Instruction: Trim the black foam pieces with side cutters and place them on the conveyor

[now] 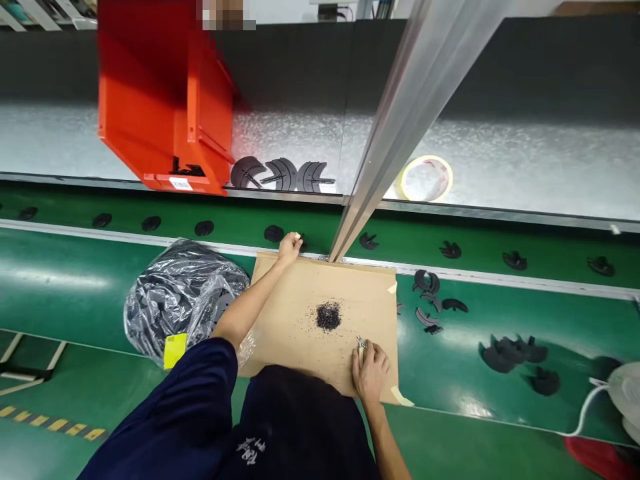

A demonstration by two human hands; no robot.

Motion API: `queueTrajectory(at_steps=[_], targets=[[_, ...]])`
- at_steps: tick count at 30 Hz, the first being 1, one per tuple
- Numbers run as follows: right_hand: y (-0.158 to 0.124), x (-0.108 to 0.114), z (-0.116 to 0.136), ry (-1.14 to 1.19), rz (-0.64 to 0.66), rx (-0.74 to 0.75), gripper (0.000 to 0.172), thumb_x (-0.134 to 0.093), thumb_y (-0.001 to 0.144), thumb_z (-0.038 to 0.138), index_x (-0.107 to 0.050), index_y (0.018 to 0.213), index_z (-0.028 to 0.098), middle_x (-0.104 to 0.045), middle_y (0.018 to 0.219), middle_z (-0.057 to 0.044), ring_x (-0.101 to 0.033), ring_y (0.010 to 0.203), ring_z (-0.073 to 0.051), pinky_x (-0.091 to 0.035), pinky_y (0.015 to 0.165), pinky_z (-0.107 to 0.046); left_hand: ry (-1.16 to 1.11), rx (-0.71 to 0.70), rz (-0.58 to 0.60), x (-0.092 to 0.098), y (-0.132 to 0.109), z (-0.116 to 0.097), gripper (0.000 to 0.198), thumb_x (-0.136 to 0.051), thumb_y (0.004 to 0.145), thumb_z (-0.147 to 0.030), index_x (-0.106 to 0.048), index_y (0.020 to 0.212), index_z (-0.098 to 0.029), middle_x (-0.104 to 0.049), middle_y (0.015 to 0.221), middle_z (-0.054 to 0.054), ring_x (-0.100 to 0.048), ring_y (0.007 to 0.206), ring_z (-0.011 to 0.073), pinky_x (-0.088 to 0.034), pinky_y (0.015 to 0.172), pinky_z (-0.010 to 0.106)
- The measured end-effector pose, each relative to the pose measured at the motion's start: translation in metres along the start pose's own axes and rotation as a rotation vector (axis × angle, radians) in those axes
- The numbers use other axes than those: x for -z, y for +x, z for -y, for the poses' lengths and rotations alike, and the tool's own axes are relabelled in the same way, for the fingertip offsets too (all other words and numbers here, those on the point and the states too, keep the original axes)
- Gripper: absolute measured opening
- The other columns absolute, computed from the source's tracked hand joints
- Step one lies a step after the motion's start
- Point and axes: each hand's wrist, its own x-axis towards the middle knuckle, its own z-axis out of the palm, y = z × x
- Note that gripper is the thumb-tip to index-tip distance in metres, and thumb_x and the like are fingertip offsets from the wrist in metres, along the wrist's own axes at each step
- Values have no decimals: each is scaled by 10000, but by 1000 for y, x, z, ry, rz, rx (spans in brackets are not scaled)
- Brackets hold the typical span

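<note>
My left hand (290,248) reaches over the green conveyor strip, its fingers pinched at a small black plastic part (301,241) that they mostly cover. A pale covering shows on one fingertip. Another black part (273,233) lies on the strip just left of this hand. My right hand (371,371) rests low on the right side of a cardboard sheet (285,293). It is closed around a small silvery metal-tipped tool (361,343), whose exact kind I cannot make out. On the cardboard, between the hands, is a pile of tiny black pieces (329,316).
A clear bag of black parts (175,293) lies left of the cardboard. Loose black parts (427,300) lie to its right. A metal post (395,127) rises behind it. An orange bin (210,120), curved black parts (283,175) and a tape roll (449,179) sit on the shelf.
</note>
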Motion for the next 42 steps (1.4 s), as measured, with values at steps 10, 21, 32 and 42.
queueTrajectory(at_steps=[10, 21, 32, 42], targets=[[9, 23, 117, 957, 653, -82, 647, -549, 903, 707, -605, 1339, 232, -713, 1163, -126, -704, 990, -261, -599, 874, -452, -379, -29, 304, 13, -244, 63, 71, -755, 838, -237, -709, 880, -204, -749, 829, 32, -724, 775, 187, -603, 737, 316], [-10, 59, 165, 1147, 602, -277, 476, -806, 732, 646, -676, 857, 205, -669, 715, -1, -584, 621, -150, -508, 539, -279, 164, 231, -51, 98, -228, 143, 201, -656, 827, -82, -675, 1010, -164, -702, 1129, 144, -618, 1222, 332, -456, 1092, 443], [-28, 89, 174, 1162, 528, -240, 511, -798, 706, 695, -699, 879, 224, -690, 735, 2, -589, 629, -151, -536, 566, -290, 212, 31, -144, 103, -252, 132, 164, -572, 946, -268, -692, 986, -163, -650, 896, 71, -619, 841, 217, -497, 804, 309], [-32, 102, 185, 1124, 589, -151, 458, -789, 749, 650, -719, 893, 221, -726, 802, -11, -686, 773, -195, -602, 747, -352, -299, -410, 33, 86, -316, 35, 241, -640, 935, -408, -659, 861, -179, -638, 898, 51, -603, 846, 165, -510, 768, 266]])
